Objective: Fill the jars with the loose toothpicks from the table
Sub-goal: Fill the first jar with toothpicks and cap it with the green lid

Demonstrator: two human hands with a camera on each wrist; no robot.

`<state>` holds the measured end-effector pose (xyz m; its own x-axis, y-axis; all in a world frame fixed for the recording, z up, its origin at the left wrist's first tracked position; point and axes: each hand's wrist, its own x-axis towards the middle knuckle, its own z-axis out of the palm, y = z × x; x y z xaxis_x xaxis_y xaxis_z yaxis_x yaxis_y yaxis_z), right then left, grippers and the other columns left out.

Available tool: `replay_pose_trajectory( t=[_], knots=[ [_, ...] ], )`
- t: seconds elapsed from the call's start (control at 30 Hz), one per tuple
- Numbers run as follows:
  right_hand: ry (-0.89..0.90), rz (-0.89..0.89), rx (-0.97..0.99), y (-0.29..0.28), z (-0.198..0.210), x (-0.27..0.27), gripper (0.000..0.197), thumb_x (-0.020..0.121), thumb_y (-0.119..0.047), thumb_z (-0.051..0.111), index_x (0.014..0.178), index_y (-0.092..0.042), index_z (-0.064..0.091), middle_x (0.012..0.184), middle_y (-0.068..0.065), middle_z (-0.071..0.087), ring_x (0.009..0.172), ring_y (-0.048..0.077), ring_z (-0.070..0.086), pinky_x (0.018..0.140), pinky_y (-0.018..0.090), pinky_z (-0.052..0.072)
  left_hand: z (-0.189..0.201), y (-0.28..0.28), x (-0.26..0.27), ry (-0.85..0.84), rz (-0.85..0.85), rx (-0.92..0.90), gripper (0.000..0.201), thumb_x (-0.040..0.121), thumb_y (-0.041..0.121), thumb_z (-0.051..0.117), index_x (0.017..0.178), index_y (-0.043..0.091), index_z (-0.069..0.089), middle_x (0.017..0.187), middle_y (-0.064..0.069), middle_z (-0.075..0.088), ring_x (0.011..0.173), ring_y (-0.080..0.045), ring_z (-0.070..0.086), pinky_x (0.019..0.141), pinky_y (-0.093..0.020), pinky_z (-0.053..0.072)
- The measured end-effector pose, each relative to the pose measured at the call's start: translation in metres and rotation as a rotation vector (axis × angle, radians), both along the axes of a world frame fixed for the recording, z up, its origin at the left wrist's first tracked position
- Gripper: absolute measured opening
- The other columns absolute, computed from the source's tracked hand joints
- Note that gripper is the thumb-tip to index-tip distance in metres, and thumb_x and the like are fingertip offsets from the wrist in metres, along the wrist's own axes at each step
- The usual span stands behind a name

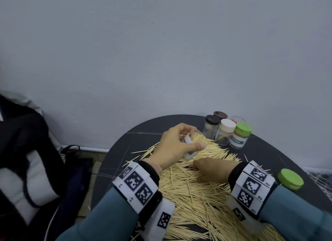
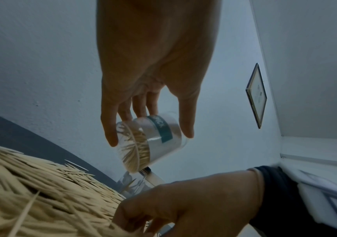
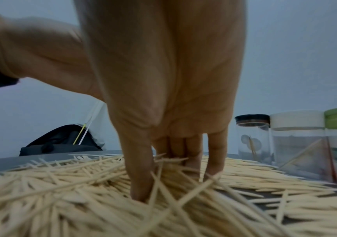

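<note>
You are at a dark round surface point(image 1: 115, 161) set against a pale blue-grey wall point(image 1: 161, 52), with a dark bag point(image 1: 27, 151) on the floor to your left. A wide heap of loose toothpicks point(image 1: 188, 192) covers the surface, lying flat at mixed angles. At the far edge stand lidded jars point(image 1: 226, 131); a few toothpicks show inside, and the nearest, the green-lidded jar point(image 1: 239, 137), stands upright. A loose green lid point(image 1: 290, 178) lies beside your right wrist. Your left hand point(image 1: 172, 147) grips an open clear jar point(image 1: 190, 145) above the heap, tilted, mouth towards the wall, with toothpicks lying along its length. Your right hand point(image 1: 210, 169) is down in the heap, fingers point(image 3: 141, 176) curled round a small bunch.
</note>
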<state>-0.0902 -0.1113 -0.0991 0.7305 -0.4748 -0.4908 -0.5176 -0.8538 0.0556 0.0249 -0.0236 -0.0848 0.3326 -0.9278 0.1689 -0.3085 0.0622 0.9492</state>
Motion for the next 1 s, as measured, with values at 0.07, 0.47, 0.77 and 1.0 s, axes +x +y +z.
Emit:
replay_pose_trajectory(
  t=[0.07, 0.47, 0.77, 1.0],
  knots=[
    [0.008, -0.002, 0.009, 0.000, 0.000, -0.001, 0.036, 0.097, -0.021, 0.044, 0.129, -0.004, 0.042, 0.132, 0.012, 0.049, 0.119, 0.026, 0.047, 0.098, 0.034, 0.038, 0.000, 0.000, 0.000, -0.007, -0.001, 0.009, 0.054, 0.075, 0.034, 0.077, 0.124, 0.024, 0.056, 0.121, 0.011, 0.054, 0.111, -0.007, 0.049, 0.065, -0.006, 0.041],
    [-0.038, -0.011, 0.097, -0.005, 0.006, -0.015, 0.023, 0.100, -0.012, 0.034, 0.118, -0.002, 0.044, 0.113, 0.011, 0.050, 0.092, 0.017, 0.041, 0.085, 0.030, 0.037, -0.002, -0.001, 0.000, -0.026, 0.012, 0.012, 0.053, 0.074, 0.034, 0.077, 0.122, 0.025, 0.057, 0.120, 0.009, 0.055, 0.109, -0.008, 0.051, 0.065, -0.006, 0.041],
    [-0.434, -0.219, 0.418, -0.021, 0.010, -0.034, 0.018, 0.103, -0.019, 0.028, 0.087, -0.012, 0.035, 0.076, -0.003, 0.042, 0.068, 0.010, 0.039, 0.066, 0.021, 0.038, -0.002, -0.001, 0.002, -0.013, 0.053, -0.077, 0.053, 0.073, 0.034, 0.078, 0.121, 0.023, 0.058, 0.117, 0.009, 0.061, 0.109, -0.005, 0.055, 0.086, -0.014, 0.045],
    [-0.979, -0.447, 0.772, -0.025, 0.008, -0.045, 0.019, 0.101, -0.015, 0.033, 0.084, -0.013, 0.040, 0.067, -0.005, 0.041, 0.053, 0.000, 0.042, 0.055, 0.013, 0.038, -0.002, -0.002, 0.001, -0.011, 0.070, -0.114, 0.055, 0.071, 0.037, 0.077, 0.120, 0.024, 0.058, 0.115, 0.012, 0.061, 0.108, -0.001, 0.055, 0.087, -0.014, 0.044]
  ],
)
